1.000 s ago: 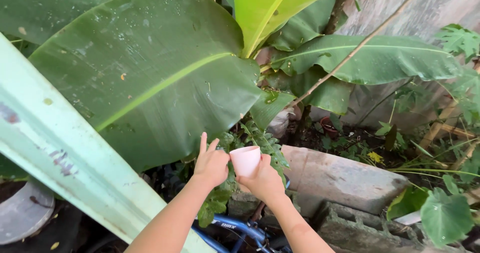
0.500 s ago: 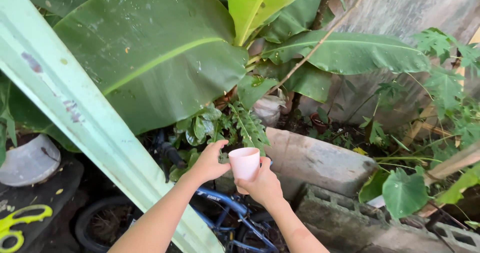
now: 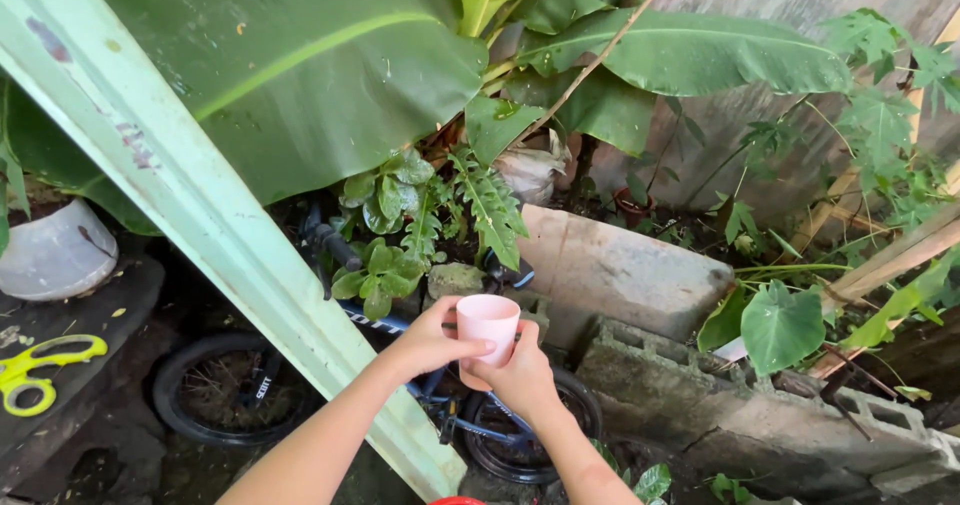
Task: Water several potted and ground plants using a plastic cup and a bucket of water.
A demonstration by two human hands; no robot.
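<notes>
Pink cup point(image 3: 488, 321): smooth, matt plastic. Behind the cup, concrete slab point(image 3: 625, 277) and hollow blocks point(image 3: 700, 390): rough, weathered, grey. Left of the cup, slanting beam point(image 3: 190, 195): pale green paint, chipped. Above the cup, banana leaf point(image 3: 300, 65): glossy, wet. Scissors point(image 3: 40, 370): yellow plastic handles.

- My left hand point(image 3: 428, 342) is extended forward on a bare forearm, fingers curled inward, thumb pointing toward the right hand.
- My right hand point(image 3: 518, 373) sits just beside it, fingers wrapped in a closed grip, wrist bent slightly upward.
- Both forearms converge from the lower edge.
</notes>
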